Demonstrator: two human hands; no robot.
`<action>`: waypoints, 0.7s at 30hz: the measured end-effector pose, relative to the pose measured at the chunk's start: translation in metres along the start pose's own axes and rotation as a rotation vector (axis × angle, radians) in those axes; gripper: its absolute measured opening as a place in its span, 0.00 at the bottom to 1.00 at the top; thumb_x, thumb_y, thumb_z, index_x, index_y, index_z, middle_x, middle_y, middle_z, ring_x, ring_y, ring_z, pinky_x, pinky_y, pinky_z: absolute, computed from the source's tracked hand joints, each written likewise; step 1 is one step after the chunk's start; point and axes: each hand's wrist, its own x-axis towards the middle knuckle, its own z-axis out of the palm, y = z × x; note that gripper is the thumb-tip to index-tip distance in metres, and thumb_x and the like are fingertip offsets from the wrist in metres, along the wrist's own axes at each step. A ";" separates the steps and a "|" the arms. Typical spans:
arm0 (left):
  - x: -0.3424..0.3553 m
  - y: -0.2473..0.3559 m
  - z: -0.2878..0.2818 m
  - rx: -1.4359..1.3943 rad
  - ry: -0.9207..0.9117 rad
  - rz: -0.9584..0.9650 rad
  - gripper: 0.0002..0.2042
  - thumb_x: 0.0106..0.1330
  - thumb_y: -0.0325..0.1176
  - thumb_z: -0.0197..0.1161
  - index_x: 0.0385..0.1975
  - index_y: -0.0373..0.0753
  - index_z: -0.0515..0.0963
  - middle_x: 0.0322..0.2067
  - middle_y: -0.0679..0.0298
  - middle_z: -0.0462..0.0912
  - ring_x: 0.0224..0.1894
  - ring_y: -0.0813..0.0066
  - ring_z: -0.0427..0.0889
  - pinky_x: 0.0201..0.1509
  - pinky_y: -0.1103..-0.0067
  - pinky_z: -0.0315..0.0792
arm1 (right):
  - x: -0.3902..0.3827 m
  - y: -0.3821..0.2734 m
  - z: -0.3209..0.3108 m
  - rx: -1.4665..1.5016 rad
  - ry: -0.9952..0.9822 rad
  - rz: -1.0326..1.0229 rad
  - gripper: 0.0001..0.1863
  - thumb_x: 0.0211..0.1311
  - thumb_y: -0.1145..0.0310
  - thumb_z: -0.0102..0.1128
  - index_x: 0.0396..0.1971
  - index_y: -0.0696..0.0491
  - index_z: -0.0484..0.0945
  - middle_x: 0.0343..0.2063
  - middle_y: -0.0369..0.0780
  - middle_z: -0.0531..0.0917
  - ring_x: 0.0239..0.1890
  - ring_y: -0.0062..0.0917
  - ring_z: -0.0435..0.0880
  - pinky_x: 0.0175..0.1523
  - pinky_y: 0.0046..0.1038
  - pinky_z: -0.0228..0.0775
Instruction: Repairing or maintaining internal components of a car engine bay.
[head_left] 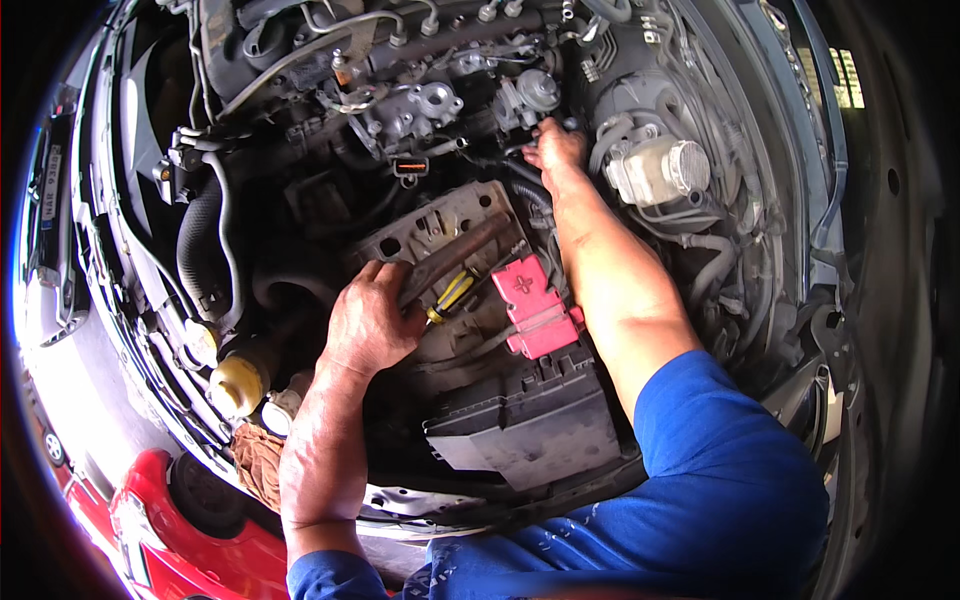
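Note:
My left hand is over the metal battery tray in the engine bay, fingers curled round the near end of a brown metal bar. Beside the bar lies a screwdriver with a yellow and black handle. Farther off, my right hand reaches in just below a round metal engine part. Its fingers are bent in among hoses, and their tips are partly hidden, so what they grip does not show. A pink-red plastic terminal cover sits between my forearms.
A black fuse box lies near the front edge. The whitish fluid reservoir stands right of my right hand. Hoses and a yellowed cap are at left, near a brown rag. A red car is parked beyond.

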 end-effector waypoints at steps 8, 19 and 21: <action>0.003 0.003 0.002 0.013 -0.009 -0.024 0.23 0.48 0.29 0.64 0.48 0.33 0.78 0.41 0.50 0.80 0.44 0.48 0.81 0.47 0.66 0.77 | -0.006 0.008 -0.001 -0.406 -0.213 -0.285 0.17 0.47 0.66 0.69 0.37 0.56 0.78 0.31 0.40 0.85 0.33 0.28 0.84 0.45 0.33 0.75; 0.003 0.002 0.008 0.005 0.026 0.027 0.23 0.48 0.28 0.64 0.48 0.32 0.77 0.40 0.50 0.80 0.43 0.49 0.81 0.46 0.66 0.77 | -0.024 0.006 0.008 -0.680 -0.245 -0.418 0.23 0.51 0.61 0.68 0.46 0.53 0.76 0.40 0.47 0.86 0.46 0.40 0.85 0.53 0.35 0.75; 0.001 0.003 0.004 -0.004 0.043 0.039 0.22 0.48 0.28 0.65 0.47 0.32 0.77 0.39 0.50 0.80 0.42 0.48 0.81 0.45 0.66 0.77 | -0.018 0.007 0.006 -0.538 -0.237 -0.486 0.23 0.51 0.60 0.69 0.46 0.54 0.77 0.41 0.46 0.86 0.46 0.40 0.85 0.53 0.36 0.75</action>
